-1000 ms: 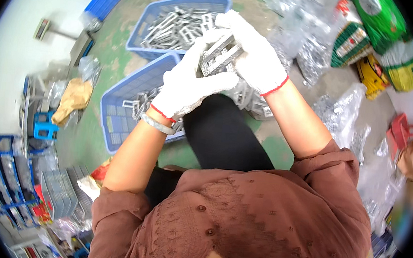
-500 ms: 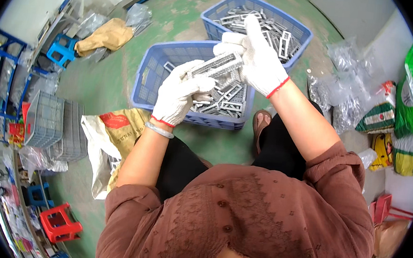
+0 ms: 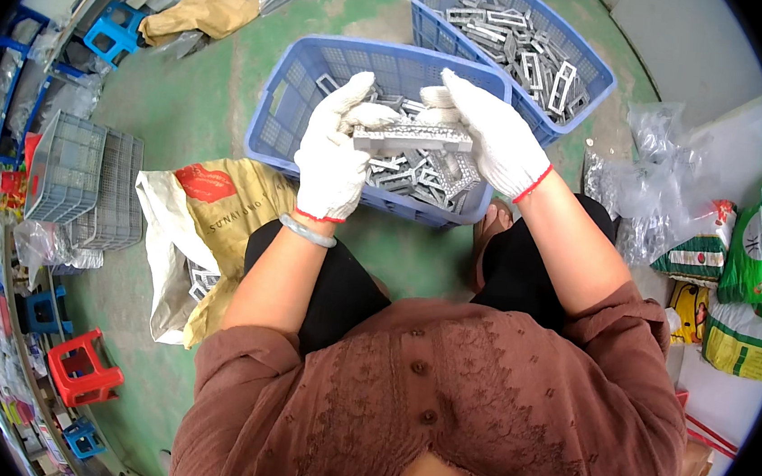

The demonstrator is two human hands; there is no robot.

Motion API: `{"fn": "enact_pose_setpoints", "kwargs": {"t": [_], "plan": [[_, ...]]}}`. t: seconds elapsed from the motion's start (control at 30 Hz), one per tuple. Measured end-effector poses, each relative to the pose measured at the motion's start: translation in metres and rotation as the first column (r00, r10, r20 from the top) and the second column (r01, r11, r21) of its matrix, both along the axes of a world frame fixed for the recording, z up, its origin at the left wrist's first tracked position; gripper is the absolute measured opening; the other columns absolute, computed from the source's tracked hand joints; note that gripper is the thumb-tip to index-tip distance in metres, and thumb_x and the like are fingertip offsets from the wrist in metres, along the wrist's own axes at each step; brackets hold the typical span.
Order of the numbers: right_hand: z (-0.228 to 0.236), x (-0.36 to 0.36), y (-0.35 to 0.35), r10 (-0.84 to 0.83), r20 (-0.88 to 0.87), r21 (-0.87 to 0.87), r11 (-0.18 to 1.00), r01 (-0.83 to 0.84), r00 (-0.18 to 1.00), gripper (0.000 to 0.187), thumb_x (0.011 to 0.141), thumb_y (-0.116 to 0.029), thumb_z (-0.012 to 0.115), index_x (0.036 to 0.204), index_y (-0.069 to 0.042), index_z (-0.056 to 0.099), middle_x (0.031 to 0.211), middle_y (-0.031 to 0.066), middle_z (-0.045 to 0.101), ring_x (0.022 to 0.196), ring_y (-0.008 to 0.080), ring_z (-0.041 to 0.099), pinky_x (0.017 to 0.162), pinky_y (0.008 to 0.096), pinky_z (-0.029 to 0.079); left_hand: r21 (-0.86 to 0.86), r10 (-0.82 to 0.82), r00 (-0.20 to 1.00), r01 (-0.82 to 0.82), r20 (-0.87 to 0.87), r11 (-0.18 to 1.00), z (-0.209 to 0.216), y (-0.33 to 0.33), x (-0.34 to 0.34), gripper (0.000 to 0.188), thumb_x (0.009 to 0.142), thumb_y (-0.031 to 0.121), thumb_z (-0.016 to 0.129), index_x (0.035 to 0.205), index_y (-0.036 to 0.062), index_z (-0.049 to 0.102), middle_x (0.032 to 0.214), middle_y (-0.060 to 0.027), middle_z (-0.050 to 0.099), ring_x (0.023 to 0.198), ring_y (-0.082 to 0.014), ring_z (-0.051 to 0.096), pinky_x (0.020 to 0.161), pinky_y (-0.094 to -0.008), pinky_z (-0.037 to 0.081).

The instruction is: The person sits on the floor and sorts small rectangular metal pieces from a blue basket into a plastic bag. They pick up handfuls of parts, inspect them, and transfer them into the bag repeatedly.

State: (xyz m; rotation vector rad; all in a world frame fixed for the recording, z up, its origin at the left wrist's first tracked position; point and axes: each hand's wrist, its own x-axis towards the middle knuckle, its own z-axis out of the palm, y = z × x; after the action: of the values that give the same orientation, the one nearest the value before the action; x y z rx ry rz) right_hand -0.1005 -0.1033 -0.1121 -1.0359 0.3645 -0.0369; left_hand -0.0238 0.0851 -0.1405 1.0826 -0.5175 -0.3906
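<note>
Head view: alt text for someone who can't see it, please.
Both gloved hands, left hand and right hand, hold a stack of grey metal frames over a blue crate of more frames. A second crate sits behind; a paper sack lies left.

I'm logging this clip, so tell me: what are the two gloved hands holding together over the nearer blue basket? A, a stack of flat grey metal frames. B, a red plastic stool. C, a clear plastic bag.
A: the left hand and right hand grip a stack of grey metal frames from either end above the blue basket.
</note>
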Motion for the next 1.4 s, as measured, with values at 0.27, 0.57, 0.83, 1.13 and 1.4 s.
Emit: {"fn": "enact_pose_setpoints", "kwargs": {"t": [0.27, 0.57, 0.83, 1.13, 1.4], "plan": [[-0.002, -0.002, -0.013, 0.094, 0.038, -0.013, 0.996, -0.093, 0.995, 0.054, 0.098, -0.048, 0.058, 0.104, 0.005, 0.065, 0.089, 0.0145, 0.067, 0.077, 0.0191, 0.061, 0.071, 0.0288, 0.051, -0.086, -0.034, 0.957, 0.010, -0.289, 0.996, 0.003, -0.014, 0.001, 0.059, 0.078, -0.020, 0.059, 0.134, -0.0048, 0.046, 0.107, -0.0190, 0.064, 0.097, -0.0286, 0.068, 0.082, -0.0357, 0.062], [-0.010, -0.007, -0.015, 0.055, -0.019, -0.042, 0.998, -0.055, 0.998, 0.057, 0.099, -0.049, 0.055, 0.107, 0.006, 0.065, 0.088, 0.0171, 0.069, 0.078, 0.0210, 0.064, 0.066, 0.0310, 0.052, -0.059, 0.002, 0.950, -0.022, -0.313, 0.998, 0.002, -0.018, -0.005, 0.062, 0.074, -0.023, 0.056, 0.133, -0.0071, 0.044, 0.106, -0.0207, 0.063, 0.096, -0.0300, 0.067, 0.079, -0.0356, 0.062], [-0.011, -0.009, -0.007, 0.071, -0.033, -0.024, 0.997, -0.071, 0.997, 0.057, 0.098, -0.051, 0.055, 0.108, 0.005, 0.063, 0.088, 0.0148, 0.067, 0.075, 0.0194, 0.063, 0.061, 0.0302, 0.051, -0.032, 0.049, 0.969, -0.059, -0.243, 0.998, -0.001, -0.013, -0.010, 0.062, 0.075, -0.021, 0.052, 0.134, -0.0067, 0.044, 0.107, -0.0209, 0.063, 0.095, -0.0284, 0.067, 0.076, -0.0330, 0.061], [-0.005, -0.008, 0.001, 0.013, -0.026, -0.008, 1.000, -0.013, 1.000, 0.049, 0.096, -0.044, 0.061, 0.106, 0.003, 0.062, 0.084, 0.0119, 0.065, 0.067, 0.0175, 0.060, 0.059, 0.0288, 0.049, -0.004, 0.051, 0.969, -0.054, -0.241, 0.999, -0.005, -0.010, -0.019, 0.070, 0.078, -0.016, 0.061, 0.142, -0.0005, 0.038, 0.135, -0.0228, 0.048, 0.119, -0.0303, 0.057, 0.094, -0.0367, 0.056], [-0.009, -0.007, 0.000, 0.013, -0.020, 0.006, 1.000, -0.013, 1.000, 0.050, 0.097, -0.046, 0.059, 0.107, 0.003, 0.062, 0.078, 0.0130, 0.064, 0.055, 0.0186, 0.057, 0.048, 0.0286, 0.047, -0.015, 0.069, 0.975, -0.074, -0.209, 0.997, -0.007, -0.013, -0.019, 0.068, 0.081, -0.013, 0.062, 0.142, -0.0005, 0.036, 0.132, -0.0226, 0.050, 0.117, -0.0305, 0.058, 0.095, -0.0383, 0.055]]}}
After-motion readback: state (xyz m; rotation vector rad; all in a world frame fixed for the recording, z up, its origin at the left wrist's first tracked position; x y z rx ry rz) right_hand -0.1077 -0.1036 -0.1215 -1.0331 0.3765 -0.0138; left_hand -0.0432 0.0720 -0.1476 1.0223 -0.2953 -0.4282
